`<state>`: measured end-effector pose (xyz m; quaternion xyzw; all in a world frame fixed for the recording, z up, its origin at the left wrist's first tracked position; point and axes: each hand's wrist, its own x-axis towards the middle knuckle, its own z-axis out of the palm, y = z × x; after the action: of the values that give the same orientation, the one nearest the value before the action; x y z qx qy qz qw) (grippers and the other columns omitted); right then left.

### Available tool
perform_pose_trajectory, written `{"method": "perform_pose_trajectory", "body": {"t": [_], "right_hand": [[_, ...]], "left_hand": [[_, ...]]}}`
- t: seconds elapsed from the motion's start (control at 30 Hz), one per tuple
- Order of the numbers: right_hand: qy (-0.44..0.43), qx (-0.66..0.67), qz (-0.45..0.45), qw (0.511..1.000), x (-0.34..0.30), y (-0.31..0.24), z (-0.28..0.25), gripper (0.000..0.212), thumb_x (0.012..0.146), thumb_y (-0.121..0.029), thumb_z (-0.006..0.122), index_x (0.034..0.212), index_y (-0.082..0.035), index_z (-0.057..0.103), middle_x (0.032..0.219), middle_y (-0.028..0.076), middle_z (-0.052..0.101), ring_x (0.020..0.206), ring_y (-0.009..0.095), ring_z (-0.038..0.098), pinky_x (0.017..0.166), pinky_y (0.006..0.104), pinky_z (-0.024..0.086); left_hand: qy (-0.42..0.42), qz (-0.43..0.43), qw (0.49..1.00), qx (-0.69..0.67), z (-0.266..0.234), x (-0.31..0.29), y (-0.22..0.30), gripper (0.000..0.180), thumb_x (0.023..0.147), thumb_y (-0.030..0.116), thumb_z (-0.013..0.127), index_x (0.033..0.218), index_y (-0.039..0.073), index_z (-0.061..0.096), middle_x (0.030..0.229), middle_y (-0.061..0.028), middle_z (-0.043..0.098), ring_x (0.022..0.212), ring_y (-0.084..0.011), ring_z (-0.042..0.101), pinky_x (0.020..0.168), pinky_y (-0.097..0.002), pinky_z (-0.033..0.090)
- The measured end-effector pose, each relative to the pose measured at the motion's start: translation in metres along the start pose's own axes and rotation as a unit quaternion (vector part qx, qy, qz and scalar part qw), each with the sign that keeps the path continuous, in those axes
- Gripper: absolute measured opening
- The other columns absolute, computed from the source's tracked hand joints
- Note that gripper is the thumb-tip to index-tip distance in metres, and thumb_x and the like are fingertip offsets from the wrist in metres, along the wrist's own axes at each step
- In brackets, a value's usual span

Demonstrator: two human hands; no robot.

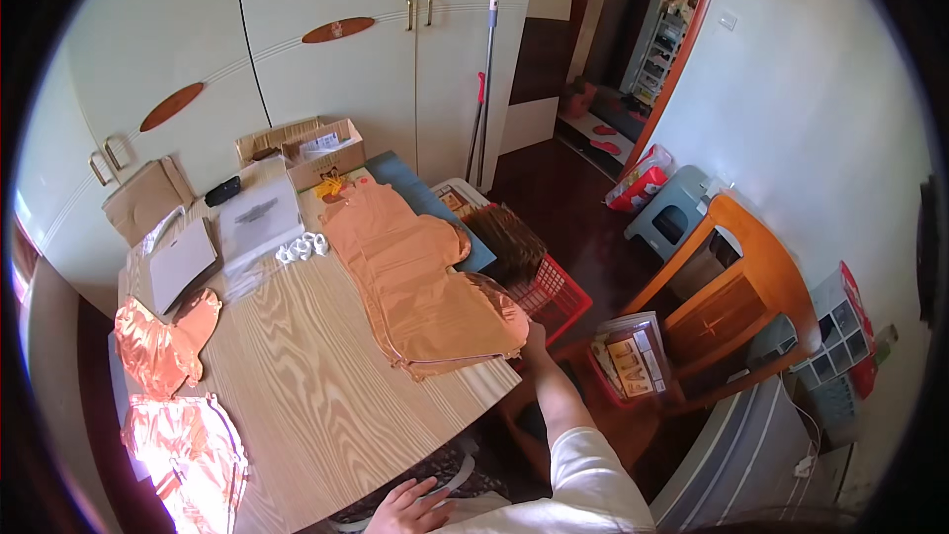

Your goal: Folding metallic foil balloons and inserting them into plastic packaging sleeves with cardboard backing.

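A stack of flat, uninflated copper-coloured foil balloons (415,277) lies across the right part of the wooden table. At its near right corner, my right hand (535,338) is closed on the balloon edge, where the shiny foil bends up; the fingertips are partly hidden. My left hand (410,508) rests low, close to my body and just off the table's front edge, with its fingers apart and nothing in them. Two more balloons lie at the table's left: a crumpled foil balloon (163,341) and, nearer, a foil balloon in bright sun (193,455).
Behind are a grey box (183,265), clear plastic packets (259,218), white rolls (301,248), a black phone-like object (223,191) and a cardboard box (326,155). A red basket (559,297) and wooden chair (741,297) stand right, with packaged goods (631,361) on the seat.
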<state>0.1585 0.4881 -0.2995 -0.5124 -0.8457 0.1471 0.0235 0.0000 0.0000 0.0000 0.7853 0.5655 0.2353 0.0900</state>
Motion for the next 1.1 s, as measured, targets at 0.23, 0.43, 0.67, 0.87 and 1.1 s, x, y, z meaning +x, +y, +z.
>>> {"method": "perform_pose_trajectory", "body": {"t": [0.23, 0.43, 0.67, 0.87, 1.1], "right_hand": [[0.052, -0.075, -0.086, 0.992, -0.055, -0.044, 0.012, 0.031, 0.088, -0.022, 0.055, 0.117, -0.012, 0.061, 0.084, 0.009, 0.071, 0.075, 0.026, 0.072, 0.059, 0.0429, 0.056], [0.181, -0.013, -0.051, 0.982, -0.038, -0.011, 0.056, 0.027, 0.088, -0.024, 0.055, 0.111, -0.01, 0.061, 0.083, 0.01, 0.07, 0.071, 0.027, 0.071, 0.054, 0.0415, 0.055], [0.113, -0.069, -0.021, 0.991, -0.036, -0.051, -0.022, 0.027, 0.088, -0.025, 0.056, 0.112, -0.012, 0.061, 0.102, 0.01, 0.071, 0.077, 0.031, 0.071, 0.061, 0.0458, 0.055], [0.032, -0.142, -0.022, 0.989, -0.018, 0.022, 0.0, 0.027, 0.093, -0.023, 0.05, 0.114, -0.008, 0.058, 0.1, 0.014, 0.068, 0.069, 0.031, 0.07, 0.056, 0.0438, 0.056], [-0.059, -0.039, 0.04, 0.997, -0.054, -0.026, 0.001, 0.031, 0.095, -0.026, 0.046, 0.114, -0.007, 0.061, 0.101, 0.02, 0.07, 0.089, 0.036, 0.07, 0.073, 0.0502, 0.056]], "left_hand": [[-0.05, -0.042, 0.998, 0.024, -0.004, -0.026, 0.009, 0.034, 0.084, 0.026, 0.069, 0.116, 0.014, 0.07, 0.123, -0.0055, 0.065, 0.124, -0.0262, 0.055, 0.103, -0.0435, 0.044], [-0.06, -0.042, 0.997, -0.021, 0.01, -0.029, 0.003, 0.035, 0.086, 0.027, 0.064, 0.117, 0.011, 0.068, 0.121, -0.0071, 0.066, 0.123, -0.0266, 0.056, 0.1, -0.042, 0.044], [-0.081, -0.069, 0.994, -0.026, 0.017, -0.034, 0.006, 0.039, 0.084, 0.028, 0.063, 0.119, 0.011, 0.068, 0.123, -0.0074, 0.064, 0.124, -0.0259, 0.054, 0.1, -0.0396, 0.043], [-0.1, -0.004, 0.995, -0.001, 0.018, -0.016, -0.006, 0.038, 0.083, 0.026, 0.066, 0.118, 0.011, 0.068, 0.119, -0.0054, 0.066, 0.12, -0.0245, 0.057, 0.098, -0.0389, 0.045], [-0.045, -0.059, 0.997, -0.005, 0.033, -0.026, -0.004, 0.037, 0.081, 0.025, 0.072, 0.116, 0.011, 0.068, 0.11, -0.0046, 0.07, 0.113, -0.0233, 0.062, 0.091, -0.038, 0.049]]}}
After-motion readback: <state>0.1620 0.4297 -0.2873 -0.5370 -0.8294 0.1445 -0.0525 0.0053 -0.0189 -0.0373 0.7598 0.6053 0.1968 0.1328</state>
